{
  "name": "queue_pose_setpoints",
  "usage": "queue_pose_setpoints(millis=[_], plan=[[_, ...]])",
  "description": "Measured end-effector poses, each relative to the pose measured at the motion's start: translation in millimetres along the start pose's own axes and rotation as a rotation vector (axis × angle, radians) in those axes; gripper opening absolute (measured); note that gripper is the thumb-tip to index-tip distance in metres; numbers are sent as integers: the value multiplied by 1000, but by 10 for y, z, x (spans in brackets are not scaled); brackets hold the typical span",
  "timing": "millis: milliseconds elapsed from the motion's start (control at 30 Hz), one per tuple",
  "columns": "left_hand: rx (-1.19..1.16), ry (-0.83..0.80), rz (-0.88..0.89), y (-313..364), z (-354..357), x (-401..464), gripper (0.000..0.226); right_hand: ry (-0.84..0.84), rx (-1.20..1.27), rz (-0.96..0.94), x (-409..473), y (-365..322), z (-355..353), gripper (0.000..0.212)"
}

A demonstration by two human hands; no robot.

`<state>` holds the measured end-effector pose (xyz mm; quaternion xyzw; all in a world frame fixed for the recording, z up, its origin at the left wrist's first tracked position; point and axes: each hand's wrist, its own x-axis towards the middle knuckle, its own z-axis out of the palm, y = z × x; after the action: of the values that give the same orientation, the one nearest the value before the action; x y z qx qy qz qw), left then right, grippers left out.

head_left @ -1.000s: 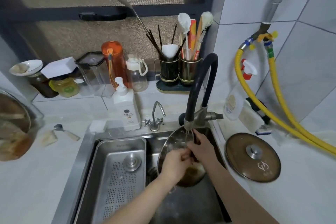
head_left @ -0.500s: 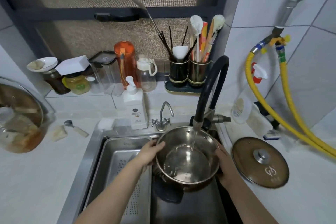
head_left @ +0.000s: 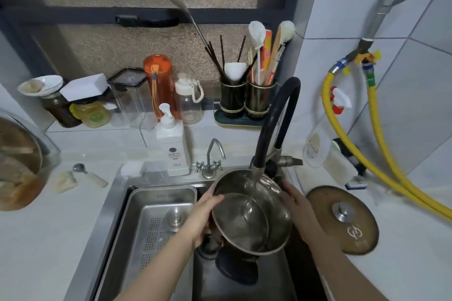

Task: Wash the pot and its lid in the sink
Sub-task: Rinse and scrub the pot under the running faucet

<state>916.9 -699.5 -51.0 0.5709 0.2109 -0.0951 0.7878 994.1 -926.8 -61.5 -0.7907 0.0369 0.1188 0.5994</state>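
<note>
we see one round stainless steel pot (head_left: 252,215) held over the dark right basin of the steel sink (head_left: 115,205), tilted so its open mouth faces up toward us. our left hand (head_left: 204,217) grasps the pot's left rim, thumb lying over the edge, and our right hand (head_left: 297,205) is pressed flat against the pot's right wall, fingers spread along it. a thin stream of water falls from the one tall black curved faucet (head_left: 276,117) into the pot and pools on its shiny bottom. one round brown glass lid (head_left: 342,220) with a metal knob lies flat on the white counter (head_left: 36,239) just right of the sink, apart from the pot.

in the left basin sits one rectangular perforated steel drain tray (head_left: 156,222) with one round metal plug on it. behind the sink stands one small chrome tap (head_left: 211,159) with two cross handles, and beside it one white square pump bottle (head_left: 172,144). on the ledge we count one orange ribbed bottle (head_left: 159,83), one clear bottle with a white cap (head_left: 188,100), one clear square lidded container (head_left: 128,95), and two dark cylindrical utensil holders (head_left: 247,99) bristling with chopsticks and two white brushes. two yellow corrugated hoses (head_left: 374,154) curve down the tiled right wall. at the left, one small metal spoon (head_left: 89,175) rests on the counter near a large glass bowl (head_left: 19,164).
</note>
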Motion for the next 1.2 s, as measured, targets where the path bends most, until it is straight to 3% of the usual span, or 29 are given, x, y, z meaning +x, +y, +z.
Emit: queue_pose_setpoints(millis=[133, 333, 467, 667, 900, 1067, 1200], plan=[[-16, 28, 15, -30, 77, 54, 42, 74, -105, -17, 398, -44, -211, 53], [-22, 38, 2, -62, 110, 68, 38, 42, -266, -40, 1009, -97, -321, 50], [-11, 84, 19, -100, 40, 44, 33, 20, -238, 49, 1165, -93, -289, 53], [60, 117, 88, -105, 37, -7, 35, 46, -196, -54, 1019, -65, -179, 47], [185, 74, 85, -7, 76, -48, 45, -254, -353, -168, 605, -215, -41, 57], [332, -37, 119, 99, 53, -130, 44, -222, -214, -88, 340, -292, -183, 40], [500, -114, 218, 224, 71, -252, 47, -143, 119, 36, 108, -266, -281, 22]])
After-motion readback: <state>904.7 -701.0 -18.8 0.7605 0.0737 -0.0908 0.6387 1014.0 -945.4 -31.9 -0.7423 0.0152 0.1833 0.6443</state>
